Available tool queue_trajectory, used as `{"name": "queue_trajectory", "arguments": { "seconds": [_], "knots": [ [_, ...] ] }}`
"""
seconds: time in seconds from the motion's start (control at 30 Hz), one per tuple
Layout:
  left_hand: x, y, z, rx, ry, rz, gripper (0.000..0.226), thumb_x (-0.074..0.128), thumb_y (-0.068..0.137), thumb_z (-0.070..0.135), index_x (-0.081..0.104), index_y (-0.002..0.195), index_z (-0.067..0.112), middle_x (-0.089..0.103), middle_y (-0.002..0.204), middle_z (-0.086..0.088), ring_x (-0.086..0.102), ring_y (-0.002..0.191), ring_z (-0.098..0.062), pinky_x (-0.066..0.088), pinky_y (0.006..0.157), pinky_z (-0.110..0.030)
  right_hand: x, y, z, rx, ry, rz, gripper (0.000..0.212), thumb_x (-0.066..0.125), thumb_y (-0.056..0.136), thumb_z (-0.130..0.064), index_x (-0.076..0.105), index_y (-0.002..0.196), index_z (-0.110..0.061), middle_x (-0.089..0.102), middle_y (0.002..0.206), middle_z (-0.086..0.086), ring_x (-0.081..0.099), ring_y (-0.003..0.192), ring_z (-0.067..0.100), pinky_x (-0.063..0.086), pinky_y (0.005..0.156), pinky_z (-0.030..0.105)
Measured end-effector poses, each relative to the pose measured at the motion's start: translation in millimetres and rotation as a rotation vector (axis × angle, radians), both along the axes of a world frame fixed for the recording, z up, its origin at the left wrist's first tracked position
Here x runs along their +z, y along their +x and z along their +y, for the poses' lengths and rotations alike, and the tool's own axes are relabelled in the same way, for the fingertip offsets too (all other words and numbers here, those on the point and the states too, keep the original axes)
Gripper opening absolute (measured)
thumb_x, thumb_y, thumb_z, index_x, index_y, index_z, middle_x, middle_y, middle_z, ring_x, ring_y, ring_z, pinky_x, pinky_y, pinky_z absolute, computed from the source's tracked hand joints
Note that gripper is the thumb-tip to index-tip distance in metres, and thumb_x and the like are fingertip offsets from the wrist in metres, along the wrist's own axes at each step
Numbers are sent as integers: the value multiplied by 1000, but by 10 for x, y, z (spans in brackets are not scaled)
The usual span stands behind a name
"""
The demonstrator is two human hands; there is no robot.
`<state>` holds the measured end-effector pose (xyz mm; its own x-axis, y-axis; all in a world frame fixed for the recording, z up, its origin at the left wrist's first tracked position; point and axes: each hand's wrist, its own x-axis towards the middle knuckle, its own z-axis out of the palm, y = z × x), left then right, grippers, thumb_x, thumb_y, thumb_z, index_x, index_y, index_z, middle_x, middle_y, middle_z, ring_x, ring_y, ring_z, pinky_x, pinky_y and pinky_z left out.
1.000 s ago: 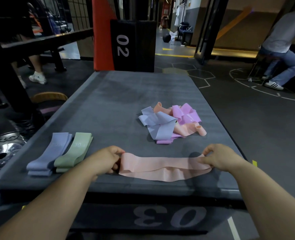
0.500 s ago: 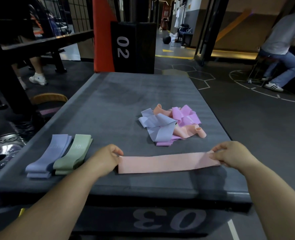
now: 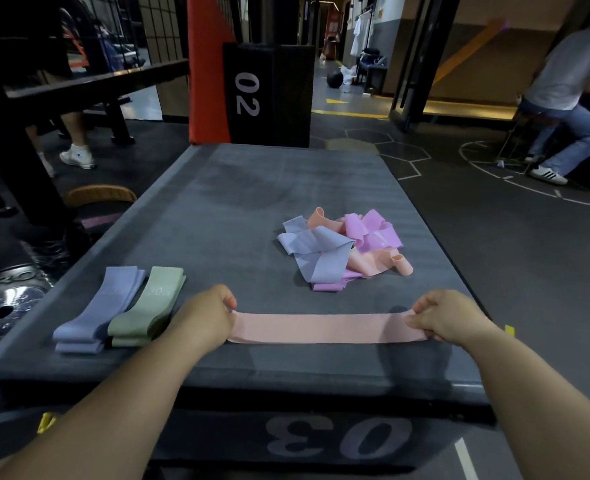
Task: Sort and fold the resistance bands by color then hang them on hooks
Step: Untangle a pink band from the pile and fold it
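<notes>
A peach resistance band [image 3: 324,328] lies flat and stretched straight across the near part of the grey padded box [image 3: 252,202]. My left hand [image 3: 205,317] pinches its left end and my right hand [image 3: 447,318] pinches its right end. At the near left lie a folded lavender band [image 3: 101,308] and a folded green band [image 3: 148,306], side by side. A loose pile of bands [image 3: 345,249] in blue-grey, peach and pink sits right of the middle. No hooks are in view.
A black box marked 02 [image 3: 267,95] and a red pad [image 3: 207,67] stand past the far edge. A weight plate [image 3: 2,306] lies on the floor at left. A person sits at the far right [image 3: 563,91]; another person's legs [image 3: 75,140] stand at far left.
The peach band was slack and wrinkled; my hands have pulled apart and it now lies flat and taut. The right hand moved rightward.
</notes>
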<state>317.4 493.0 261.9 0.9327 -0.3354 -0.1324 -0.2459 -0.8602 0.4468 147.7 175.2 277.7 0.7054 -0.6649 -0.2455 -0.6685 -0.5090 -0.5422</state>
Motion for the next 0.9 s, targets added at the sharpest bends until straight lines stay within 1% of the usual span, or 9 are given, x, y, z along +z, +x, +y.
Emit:
{"name": "queue_trajectory", "arguments": {
  "seconds": [0.17, 0.27, 0.33, 0.37, 0.43, 0.53, 0.67, 0.77, 0.9],
  "knots": [
    [4, 3, 11, -8, -62, 53, 8, 55, 86, 22, 53, 90, 29, 66, 99, 4, 60, 93, -19, 42, 75, -26, 12, 49, 62, 38, -158, 122, 16, 71, 80, -31, 61, 90, -22, 61, 77, -5, 57, 76, 16, 40, 61, 28],
    [1, 27, 6, 27, -177, 128, 7, 57, 83, 19, 56, 84, 26, 68, 91, 2, 65, 82, -20, 52, 78, -29, 51, 43, 114, 43, -226, 174, 25, 68, 82, -31, 57, 101, -20, 54, 77, -7, 54, 80, 18, 39, 63, 30],
    [26, 2, -24, 69, -346, 244, 11, 56, 84, 12, 59, 86, 22, 67, 80, -3, 64, 69, -20, 55, 67, -30, 89, 44, 185, 44, -239, 147, 31, 67, 81, -30, 50, 106, -25, 54, 80, -7, 54, 76, 16, 38, 58, 28],
    [46, -19, -49, 88, -434, 319, 11, 55, 86, 8, 59, 88, 18, 65, 76, -5, 61, 63, -19, 52, 60, -28, 108, 58, 235, 57, -237, 116, 31, 68, 81, -30, 50, 107, -27, 55, 82, -7, 55, 74, 14, 38, 57, 27],
    [111, -78, -107, 99, -589, 456, 11, 53, 89, 3, 57, 92, 13, 61, 70, -6, 54, 55, -15, 45, 51, -24, 143, 97, 374, 128, -196, 23, 23, 69, 82, -31, 55, 101, -28, 57, 83, -9, 56, 73, 11, 40, 59, 25],
    [205, -179, -203, 59, -747, 586, 12, 51, 92, 0, 55, 91, 12, 58, 67, -4, 54, 50, -12, 47, 48, -21, 177, 156, 656, 315, -8, -122, 11, 71, 81, -32, 67, 90, -27, 65, 83, -11, 63, 83, 13, 47, 69, 21],
    [275, -323, -358, -13, -857, 647, 10, 53, 94, 1, 56, 89, 10, 57, 71, -10, 56, 53, -14, 52, 52, -23, 208, 209, 1052, 431, 290, -200, 18, 76, 79, -33, 71, 94, -25, 72, 91, -6, 66, 87, 8, 52, 81, 20],
    [252, -398, -469, -86, -832, 604, 5, 57, 93, 5, 57, 92, 10, 62, 74, -7, 59, 54, -8, 51, 58, -25, 138, 284, 1200, 412, 303, -221, 23, 78, 79, -34, 68, 98, -25, 72, 95, -3, 67, 91, 12, 52, 83, 23],
    [188, -444, -564, -168, -795, 619, 3, 57, 95, 10, 59, 95, 12, 68, 85, -8, 62, 67, -14, 52, 62, -24, 73, 338, 1216, 388, 242, -237, 11, 77, 79, -27, 66, 79, -26, 72, 79, -4, 62, 70, 7, 51, 74, 25]
  ]
}}
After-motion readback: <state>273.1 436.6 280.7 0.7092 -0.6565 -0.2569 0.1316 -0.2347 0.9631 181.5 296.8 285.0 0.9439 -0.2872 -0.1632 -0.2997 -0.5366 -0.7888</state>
